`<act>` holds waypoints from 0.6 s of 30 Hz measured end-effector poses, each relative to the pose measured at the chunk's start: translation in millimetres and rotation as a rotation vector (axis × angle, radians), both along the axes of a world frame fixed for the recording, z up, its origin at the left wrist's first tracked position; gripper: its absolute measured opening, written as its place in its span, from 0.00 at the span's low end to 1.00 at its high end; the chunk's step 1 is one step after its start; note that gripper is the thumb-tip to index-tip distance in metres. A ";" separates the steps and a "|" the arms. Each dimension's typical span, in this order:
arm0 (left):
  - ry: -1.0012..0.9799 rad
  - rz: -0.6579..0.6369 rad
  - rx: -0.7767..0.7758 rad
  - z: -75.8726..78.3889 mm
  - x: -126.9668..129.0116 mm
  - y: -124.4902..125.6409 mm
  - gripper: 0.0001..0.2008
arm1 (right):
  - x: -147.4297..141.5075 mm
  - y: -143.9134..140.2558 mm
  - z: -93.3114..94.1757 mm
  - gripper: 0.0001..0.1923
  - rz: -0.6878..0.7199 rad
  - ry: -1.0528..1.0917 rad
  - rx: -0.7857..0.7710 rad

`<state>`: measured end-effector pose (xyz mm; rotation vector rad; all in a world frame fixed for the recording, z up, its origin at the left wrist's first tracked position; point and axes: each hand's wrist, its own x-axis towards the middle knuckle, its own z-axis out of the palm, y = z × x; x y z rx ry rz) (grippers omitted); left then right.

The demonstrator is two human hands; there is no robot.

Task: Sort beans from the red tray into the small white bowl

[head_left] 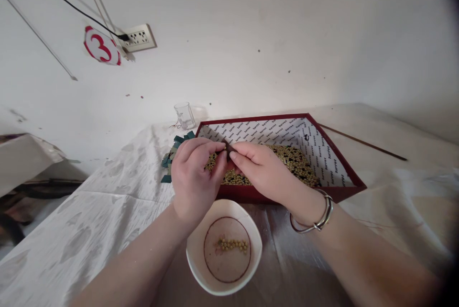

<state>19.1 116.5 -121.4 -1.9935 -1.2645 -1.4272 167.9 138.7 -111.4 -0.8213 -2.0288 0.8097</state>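
Note:
My left hand [197,170] and my right hand [261,166] meet at their fingertips above the near side of a red-rimmed box [337,154]. Small yellowish and dark beads [290,158] cover the box's floor. Between the fingertips shows a small dark piece [227,147], pinched by my right thumb and finger. My left thumb and forefinger are closed close by it, with a tiny yellowish bead at their tips. Below the hands stands a white bowl [196,257] with a cluster of yellowish beads [233,245] inside.
Dark green flat pieces [175,147] lie in a pile left of the box, partly behind my left hand. A clear glass [184,115] stands behind them by the wall. At the right, a thin brown stick [366,143] rests on the covered table [103,197].

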 end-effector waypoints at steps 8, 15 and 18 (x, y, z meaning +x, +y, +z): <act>-0.056 0.012 -0.065 1.3 -0.4 -0.3 0.05 | 0.5 -1.0 0.1 0.13 -0.003 0.003 0.008; 0.063 0.007 0.044 0.6 0.8 -0.3 0.06 | -0.8 -0.3 -0.3 0.14 -0.012 0.001 0.017; 0.125 -0.005 0.093 0.3 -0.6 0.3 0.07 | -0.5 -0.1 0.0 0.14 -0.015 0.007 0.017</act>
